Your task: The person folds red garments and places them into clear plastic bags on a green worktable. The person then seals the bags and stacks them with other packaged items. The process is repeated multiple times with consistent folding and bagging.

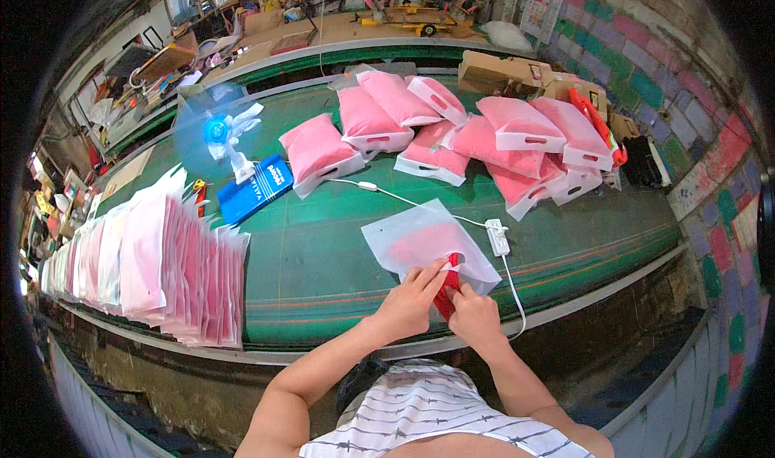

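Two hands at one pouch [426,246], flat on the green surface [323,256] at its near edge, just ahead of the body. Frosted and translucent, pink inside, with a red strip [446,292] poking out of the near end. Left hand [408,305] with fingers closed on the strip and the pouch's lip; right hand [476,319] pinching the same strip from the other side. Both grips tight, nothing loose between them.

Just beside the pouch, on the right, a white power strip [496,237], its cable [379,190] running under or behind the pouch toward a small blue fan [219,131]. Next to the fan, a blue box [254,188]. Farther back, a heap of filled pink bags [452,131] with white handle ends. Along the left, a long overlapped row of flat empty pouches [153,256].

Likely trouble, as a judgement: thin film tearing or creasing at the lip if pulled unevenly; strip going in crooked if one hand leads; pouch sliding off the near edge, being so close to it; cable snagged and dragged by a sleeve or by the pouch, tugging the fan over.
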Tool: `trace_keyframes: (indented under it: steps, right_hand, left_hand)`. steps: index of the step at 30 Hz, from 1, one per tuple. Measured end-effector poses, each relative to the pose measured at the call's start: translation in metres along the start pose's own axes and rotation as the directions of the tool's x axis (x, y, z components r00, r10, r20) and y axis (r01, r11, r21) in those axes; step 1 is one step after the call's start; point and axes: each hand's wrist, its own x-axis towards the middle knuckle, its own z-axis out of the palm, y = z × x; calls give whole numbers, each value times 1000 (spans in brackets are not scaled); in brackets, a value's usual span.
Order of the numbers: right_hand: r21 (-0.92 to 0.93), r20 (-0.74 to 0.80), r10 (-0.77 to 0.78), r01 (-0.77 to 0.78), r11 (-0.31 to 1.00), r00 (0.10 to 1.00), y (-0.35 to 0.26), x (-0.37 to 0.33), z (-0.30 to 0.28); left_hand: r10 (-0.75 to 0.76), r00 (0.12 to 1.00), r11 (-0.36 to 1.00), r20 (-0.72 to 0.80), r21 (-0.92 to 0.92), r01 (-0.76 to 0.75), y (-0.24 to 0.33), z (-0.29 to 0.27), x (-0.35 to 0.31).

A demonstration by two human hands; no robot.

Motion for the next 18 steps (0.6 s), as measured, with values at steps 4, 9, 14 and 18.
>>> trace_keyframes:
  steps: [4,9,14,18]
  right_hand:
    - [19,47,-33,32,999,998,1,22,7]
    - [576,73,62,-93,812,995,56,4,123]
    - [-41,425,4,14,999,905,20,-8,100]
    - [64,-79,-237,242,968,968,26,-15,132]
  left_hand:
    - [29,999,999,-46,35,-27,14,-7,-3]
    - [196,980,980,-27,52,-194,22,-5,-14]
    - [5,990,998,-144,-63,-15,-17,16,-64]
    - [-664,746,727,-42,-266,633,-80,59,-87]
